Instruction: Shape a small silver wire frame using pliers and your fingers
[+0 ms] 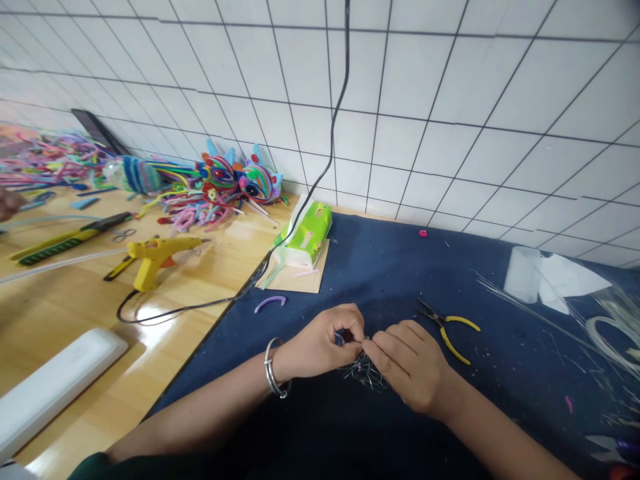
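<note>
My left hand [320, 343], with silver bangles on its wrist, is closed in a pinch over a tangle of thin wire pieces [367, 373]. Against its fingertips, my right hand [413, 363] pinches too, thumb and forefinger pressed together. The wires stick out below and between both hands; what exactly lies in the fingertips is hidden. Just right of my right hand rest pliers [450, 330] with yellow handles, jaws pointing up-left. A curved purple piece [270, 304] lies on the dark blue cloth [370, 267], beyond my left wrist.
A yellow glue gun [160, 257] with a black cord, a yellow-green cutting tool [75, 239] and a white case [60, 393] occupy the wooden table. Behind are a green tissue pack [311, 230] and colourful pipe cleaners [55, 160]. Loose wires [540, 313] spread right. Another person's hand [9, 202] shows far left.
</note>
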`<action>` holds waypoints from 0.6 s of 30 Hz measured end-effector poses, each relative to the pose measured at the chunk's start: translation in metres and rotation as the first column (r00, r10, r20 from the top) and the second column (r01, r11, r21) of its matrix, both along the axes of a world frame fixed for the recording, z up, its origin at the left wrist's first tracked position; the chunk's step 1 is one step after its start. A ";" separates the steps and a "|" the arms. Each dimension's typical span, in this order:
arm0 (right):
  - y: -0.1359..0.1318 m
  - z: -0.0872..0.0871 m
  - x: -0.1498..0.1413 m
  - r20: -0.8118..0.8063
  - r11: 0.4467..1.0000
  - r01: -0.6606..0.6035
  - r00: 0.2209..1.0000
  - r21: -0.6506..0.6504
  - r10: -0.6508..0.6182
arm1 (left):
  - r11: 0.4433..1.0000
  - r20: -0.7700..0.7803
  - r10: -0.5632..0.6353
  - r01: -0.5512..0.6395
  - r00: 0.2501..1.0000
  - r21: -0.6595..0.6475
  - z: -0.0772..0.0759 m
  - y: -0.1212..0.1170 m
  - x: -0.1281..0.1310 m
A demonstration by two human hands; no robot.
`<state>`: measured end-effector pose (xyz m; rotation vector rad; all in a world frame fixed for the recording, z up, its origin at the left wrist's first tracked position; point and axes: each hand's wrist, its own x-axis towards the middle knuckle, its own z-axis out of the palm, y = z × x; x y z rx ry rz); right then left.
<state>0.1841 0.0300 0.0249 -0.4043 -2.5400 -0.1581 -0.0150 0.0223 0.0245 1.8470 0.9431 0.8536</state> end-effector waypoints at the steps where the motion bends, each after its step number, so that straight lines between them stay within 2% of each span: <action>1: 0.000 0.002 0.000 0.037 0.999 -0.026 0.999 0.025 0.025 | 1.000 -0.002 -0.026 0.026 1.000 -0.011 0.001 0.000 0.000; 4: 0.000 0.004 0.000 0.101 0.997 -0.051 0.994 0.053 0.046 | 0.995 -0.014 -0.092 0.091 0.996 -0.038 0.002 0.001 -0.001; 7: 0.000 0.000 0.000 0.069 1.000 0.013 0.998 0.009 -0.014 | 0.990 -0.024 -0.128 0.127 0.991 -0.055 0.000 0.001 -0.002; 14: 0.001 -0.017 0.000 -0.049 0.981 0.162 0.984 -0.111 -0.168 | 0.973 0.023 -0.067 0.070 0.998 -0.218 -0.010 -0.006 0.001; 18: 0.001 -0.019 -0.002 -0.073 0.961 0.191 0.975 -0.201 -0.210 | 0.986 -0.027 -0.068 0.063 0.997 -0.155 -0.007 -0.007 0.001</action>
